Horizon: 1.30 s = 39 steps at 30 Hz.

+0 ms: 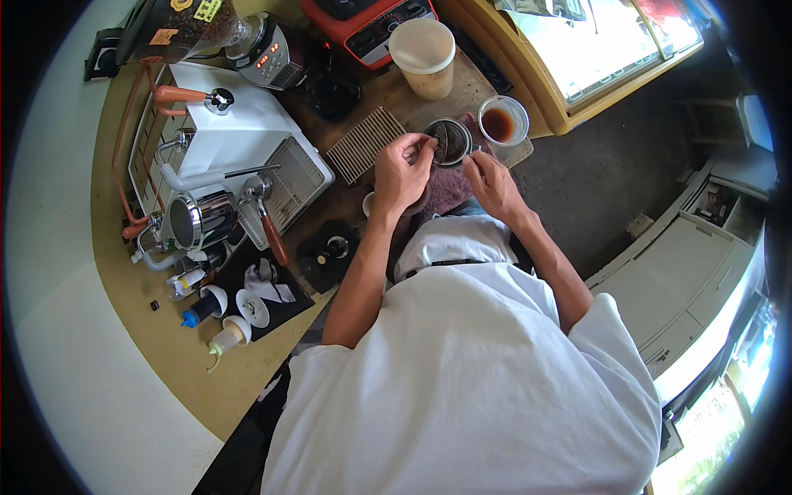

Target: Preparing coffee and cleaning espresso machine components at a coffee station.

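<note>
A round dark vessel with a shiny rim (453, 143) sits between my hands, its mouth facing up and a patterned dark part showing inside. My right hand (493, 184) grips it at its right side, where a small handle seems to be. At its left rim, the fingertips of my left hand (405, 170) are pinched together; whether they hold something thin is hidden. Just right of the vessel stands a clear plastic cup (498, 125) with reddish-brown liquid. A purple-brown towel (448, 189) lies under and in front of the vessel. Another cup (369, 203) is partly hidden behind my left wrist.
Behind stands a tall lidded plastic tub (427, 68), with a red appliance (371, 31) beyond it. A wire rack (365, 145) lies left of my hands. Further left are an espresso machine (247, 130), a wooden-handled portafilter (272, 232), a coffee grinder (263, 55) and several squeeze bottles (226, 339).
</note>
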Available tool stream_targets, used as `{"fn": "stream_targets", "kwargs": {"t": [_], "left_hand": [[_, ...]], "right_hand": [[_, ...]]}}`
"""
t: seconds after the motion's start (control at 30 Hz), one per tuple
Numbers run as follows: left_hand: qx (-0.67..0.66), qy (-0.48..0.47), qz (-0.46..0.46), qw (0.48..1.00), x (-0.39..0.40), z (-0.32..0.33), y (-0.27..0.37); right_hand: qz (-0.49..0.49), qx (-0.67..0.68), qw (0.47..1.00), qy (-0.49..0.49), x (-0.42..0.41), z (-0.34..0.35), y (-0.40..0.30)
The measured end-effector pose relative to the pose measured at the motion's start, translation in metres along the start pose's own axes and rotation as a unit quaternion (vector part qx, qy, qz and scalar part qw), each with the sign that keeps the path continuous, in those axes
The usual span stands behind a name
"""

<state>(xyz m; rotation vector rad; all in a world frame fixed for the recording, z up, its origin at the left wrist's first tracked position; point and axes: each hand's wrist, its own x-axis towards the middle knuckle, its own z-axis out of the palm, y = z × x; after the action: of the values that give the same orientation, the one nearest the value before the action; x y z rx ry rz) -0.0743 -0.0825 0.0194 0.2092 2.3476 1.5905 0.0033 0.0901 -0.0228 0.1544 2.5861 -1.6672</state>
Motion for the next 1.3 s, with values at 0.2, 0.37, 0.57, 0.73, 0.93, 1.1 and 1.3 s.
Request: {"fn": "stream_targets", "kwargs": {"t": [0.2, 0.37, 0.57, 0.73, 0.93, 1.1, 1.3], "left_hand": [[-0.009, -0.009, -0.025, 1.000, 0.002, -0.001, 0.006], [-0.033, -0.002, -0.015, 0.999, 0.003, 0.001, 0.000], [-0.046, 0.002, -0.005, 0.999, 0.002, 0.003, -0.008], [-0.055, 0.023, -0.012, 0.998, 0.000, 0.002, -0.005], [-0.037, 0.047, 0.030, 0.998, -0.003, 0.013, -0.019], [-0.002, 0.072, 0.038, 0.997, -0.010, 0.017, -0.016], [-0.002, 0.084, 0.063, 0.994, -0.010, 0.020, -0.023]], "right_hand": [[-0.001, 0.003, 1.000, 0.000, 0.001, 0.001, 0.003], [0.004, -0.001, 1.000, -0.001, 0.000, 0.001, 0.003], [0.007, 0.012, 1.000, -0.006, -0.001, 0.001, 0.004], [0.008, 0.011, 1.000, -0.009, 0.000, 0.003, 0.009], [0.019, -0.001, 1.000, -0.020, 0.000, 0.003, 0.009], [0.022, -0.019, 0.999, -0.032, 0.001, 0.000, 0.003], [0.022, -0.024, 0.999, -0.039, 0.002, 0.001, 0.006]]}}
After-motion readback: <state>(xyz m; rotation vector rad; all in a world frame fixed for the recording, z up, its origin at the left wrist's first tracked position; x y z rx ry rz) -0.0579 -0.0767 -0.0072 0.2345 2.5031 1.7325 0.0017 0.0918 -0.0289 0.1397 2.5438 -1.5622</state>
